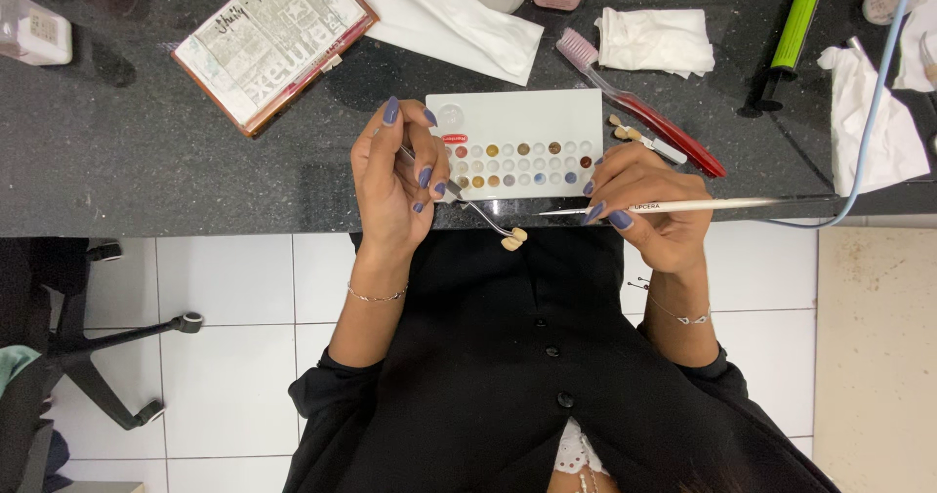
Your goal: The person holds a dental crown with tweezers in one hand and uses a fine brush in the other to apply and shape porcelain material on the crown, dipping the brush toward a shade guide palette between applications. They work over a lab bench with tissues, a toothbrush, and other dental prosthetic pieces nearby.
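Fingers (427, 176) of the left hand (395, 185) pinch a thin metal tweezer (478, 212) near its upper end, and its tips grip a small cream tooth piece (513, 239) just past the near edge of the tabletop (146, 142), at about 4 o'clock from that hand. Right hand (649, 205) fingers are pressed together around a slim white brush (703, 204) held like a pen, its fine tip pointing toward 9 o'clock, close to the tooth piece but apart from it. Behind both hands, toward 12 o'clock, lies a white palette (517, 112) with rows of small wells of brown, grey and blue colour. At 1 o'clock from the palette sits a red-handled toothbrush (644, 107), and beyond it folded white tissues (656, 41). A printed booklet (273, 39) lies at 10 o'clock. The tooth piece looks tiny, light, hard and smooth, so probably slippery and easy to chip if dropped; holding it through the tweezer tips seems the safer way, as bare fingers would smear wet colour. The brush looks light and stiff, best held low on its handle.
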A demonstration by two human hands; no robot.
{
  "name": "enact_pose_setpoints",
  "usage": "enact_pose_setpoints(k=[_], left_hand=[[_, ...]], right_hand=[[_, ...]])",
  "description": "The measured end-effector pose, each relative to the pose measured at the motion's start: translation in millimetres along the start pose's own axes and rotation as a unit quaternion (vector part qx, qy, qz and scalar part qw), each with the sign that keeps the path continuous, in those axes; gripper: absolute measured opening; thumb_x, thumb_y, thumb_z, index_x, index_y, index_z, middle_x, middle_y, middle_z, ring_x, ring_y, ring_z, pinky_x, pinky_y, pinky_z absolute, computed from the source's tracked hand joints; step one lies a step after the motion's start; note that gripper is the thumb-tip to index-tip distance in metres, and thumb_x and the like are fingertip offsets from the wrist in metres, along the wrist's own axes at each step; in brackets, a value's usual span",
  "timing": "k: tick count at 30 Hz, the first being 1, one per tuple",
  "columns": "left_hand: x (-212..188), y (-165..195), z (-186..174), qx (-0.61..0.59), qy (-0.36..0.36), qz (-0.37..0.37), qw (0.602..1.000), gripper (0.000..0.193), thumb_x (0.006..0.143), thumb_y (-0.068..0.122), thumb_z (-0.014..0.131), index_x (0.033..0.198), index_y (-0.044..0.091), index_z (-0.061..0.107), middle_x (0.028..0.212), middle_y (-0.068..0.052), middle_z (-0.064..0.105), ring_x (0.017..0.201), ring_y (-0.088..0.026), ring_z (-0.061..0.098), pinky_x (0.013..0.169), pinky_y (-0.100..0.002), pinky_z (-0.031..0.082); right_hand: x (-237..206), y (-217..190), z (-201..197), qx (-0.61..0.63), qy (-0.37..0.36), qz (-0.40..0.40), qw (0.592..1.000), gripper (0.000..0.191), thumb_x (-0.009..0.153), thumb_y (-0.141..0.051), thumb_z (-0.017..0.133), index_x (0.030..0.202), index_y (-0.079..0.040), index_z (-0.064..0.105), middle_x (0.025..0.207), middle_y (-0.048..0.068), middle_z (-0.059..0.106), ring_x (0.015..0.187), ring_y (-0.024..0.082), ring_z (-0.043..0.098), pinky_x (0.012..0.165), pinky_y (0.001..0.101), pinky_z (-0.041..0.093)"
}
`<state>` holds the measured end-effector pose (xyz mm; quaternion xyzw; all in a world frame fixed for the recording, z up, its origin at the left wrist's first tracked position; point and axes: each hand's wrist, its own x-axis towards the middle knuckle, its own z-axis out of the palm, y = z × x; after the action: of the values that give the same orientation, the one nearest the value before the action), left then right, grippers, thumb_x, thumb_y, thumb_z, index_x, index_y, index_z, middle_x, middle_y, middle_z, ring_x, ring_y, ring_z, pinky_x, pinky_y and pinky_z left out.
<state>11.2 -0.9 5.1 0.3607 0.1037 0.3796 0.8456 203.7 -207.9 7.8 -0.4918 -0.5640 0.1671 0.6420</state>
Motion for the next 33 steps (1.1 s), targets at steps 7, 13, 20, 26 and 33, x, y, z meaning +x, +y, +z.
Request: enact_pose_setpoints(k=[7,13,20,26,33], left_hand=[[-0.3,-1.0,-1.3,0.002,0.002,0.007,1.000,0.036,0.116,0.024,0.041,0.100,-0.001,0.061,0.060,-0.003,0.044,0.047,-0.012,0.045,0.041,-0.022,0.029],[-0.3,-1.2,-1.4,-0.006,-0.001,0.007,1.000,0.036,0.116,0.024,0.041,0.100,-0.001,0.061,0.060,-0.003,0.044,0.047,-0.011,0.044,0.041,-0.022,0.030],[0.0,-1.5,-2.7,0.001,-0.002,0.011,1.000,0.036,0.116,0.024,0.041,0.100,-0.001,0.062,0.061,-0.003,0.044,0.046,-0.011,0.043,0.041,-0.021,0.031],[0.4,-0.9,-3.0,-0.004,-0.008,0.016,1.000,0.035,0.116,0.024,0.041,0.101,0.000,0.061,0.061,-0.003,0.044,0.047,-0.011,0.043,0.042,-0.022,0.031],[-0.5,0.7,-1.1,0.006,0.013,-0.003,1.000,0.035,0.116,0.025,0.042,0.100,0.000,0.061,0.061,-0.002,0.044,0.048,-0.011,0.045,0.042,-0.022,0.031]], right_hand=[[0.8,-0.6,0.6,-0.002,0.002,-0.007,1.000,0.010,0.094,-0.013,0.071,0.093,-0.003,0.072,0.086,0.011,0.073,0.087,0.024,0.067,0.082,0.0387,0.053],[-0.2,-0.1,0.6,0.006,0.003,-0.003,1.000,0.011,0.094,-0.014,0.072,0.093,-0.003,0.072,0.086,0.011,0.073,0.087,0.024,0.067,0.081,0.0380,0.053],[-0.4,-0.2,1.0,-0.001,0.007,0.000,1.000,0.011,0.095,-0.015,0.073,0.093,-0.004,0.072,0.086,0.011,0.072,0.087,0.024,0.067,0.082,0.0385,0.053],[-0.4,1.3,1.3,0.002,0.004,-0.012,1.000,0.011,0.094,-0.015,0.072,0.093,-0.004,0.072,0.085,0.010,0.072,0.086,0.024,0.066,0.081,0.0384,0.053],[-2.3,2.9,1.3,0.009,0.012,-0.011,1.000,0.010,0.094,-0.013,0.071,0.094,-0.003,0.072,0.086,0.011,0.073,0.087,0.024,0.067,0.079,0.0375,0.054]])
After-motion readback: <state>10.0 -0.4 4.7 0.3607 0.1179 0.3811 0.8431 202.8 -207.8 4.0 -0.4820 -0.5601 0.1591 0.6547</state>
